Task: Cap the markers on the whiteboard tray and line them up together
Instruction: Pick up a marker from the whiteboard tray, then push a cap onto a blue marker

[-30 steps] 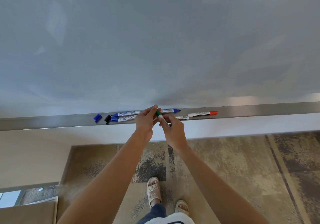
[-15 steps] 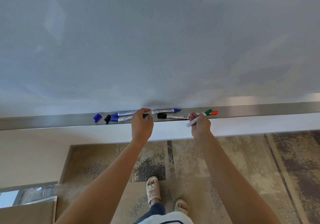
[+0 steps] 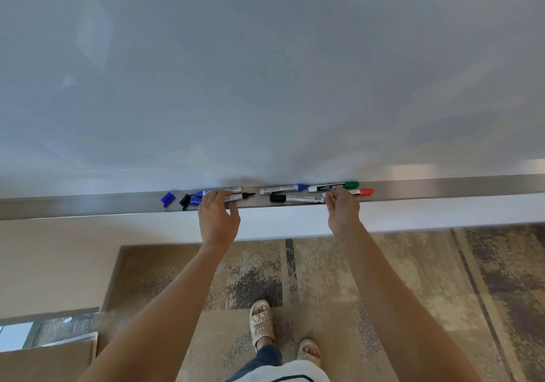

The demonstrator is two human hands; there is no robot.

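Note:
A long metal whiteboard tray holds the markers. My left hand grips an uncapped black marker lying on the tray, its tip pointing right. Left of it lie a loose blue cap, a black cap and blue markers. In the middle lie a capped blue marker and a capped black marker. A capped green marker lies at the back, above a capped red marker. My right hand holds nothing, its fingertips at the red marker's white end.
The whiteboard rises behind the tray. Below it are a white wall strip, patterned carpet and my feet in sandals. A brown box stands at the lower left.
My right hand carried the capped green marker right and laid it on the tray behind the red one. My left hand dropped to the tray and closed on the uncapped black marker.

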